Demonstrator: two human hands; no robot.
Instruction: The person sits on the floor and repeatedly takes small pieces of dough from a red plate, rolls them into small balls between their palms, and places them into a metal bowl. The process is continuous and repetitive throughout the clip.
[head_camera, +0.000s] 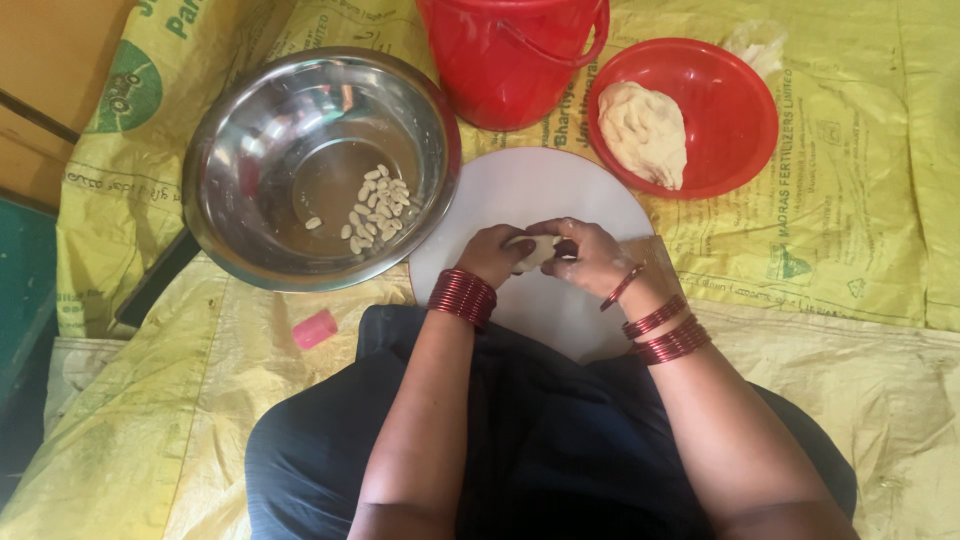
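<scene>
Both my hands meet over a round white board (520, 190) in front of my lap. My left hand (492, 252) and my right hand (592, 255) together pinch a small pale piece of dough (536, 250) between the fingers. Red bangles ring both wrists. A steel bowl (240, 130) to the left of the board holds several small shaped dough pieces (378, 205). To the upper right, a red plastic bowl (735, 110) carries a large lump of dough (645, 130).
A red bucket (510, 60) stands just beyond the board. A small pink cap-like object (315, 328) lies left of my knee. Yellow printed sacks (850, 230) cover the floor; a wooden surface (50, 80) and a green edge lie at far left.
</scene>
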